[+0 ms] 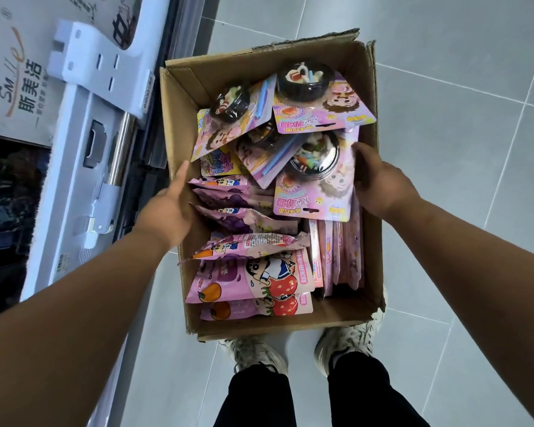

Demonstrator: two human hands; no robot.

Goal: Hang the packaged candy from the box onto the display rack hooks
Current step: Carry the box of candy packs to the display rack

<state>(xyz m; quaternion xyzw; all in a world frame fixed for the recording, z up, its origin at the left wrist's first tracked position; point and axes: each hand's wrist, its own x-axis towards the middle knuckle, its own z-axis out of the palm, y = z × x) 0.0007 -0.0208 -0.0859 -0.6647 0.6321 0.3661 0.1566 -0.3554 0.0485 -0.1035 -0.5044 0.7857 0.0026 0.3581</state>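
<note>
An open cardboard box (179, 97) sits low in front of me, above my shoes. Inside, pink blister cards with black candy bowls (318, 186) are piled at the far end. Pink cartoon candy bags (253, 282) with fruit pictures are stacked at the near end. My left hand (170, 208) is at the box's left wall, thumb lying along the rim and fingers reaching inside. My right hand (379, 180) is at the right wall, fingers curled over the rim beside a blister card. No rack hooks are visible.
A white fixture (84, 60) with brackets and a chrome bar (121, 149) stands along the left, beside a printed white sign (16, 97). Grey floor tiles (463, 118) lie to the right and beyond the box. My shoes (349, 337) are under the box's near edge.
</note>
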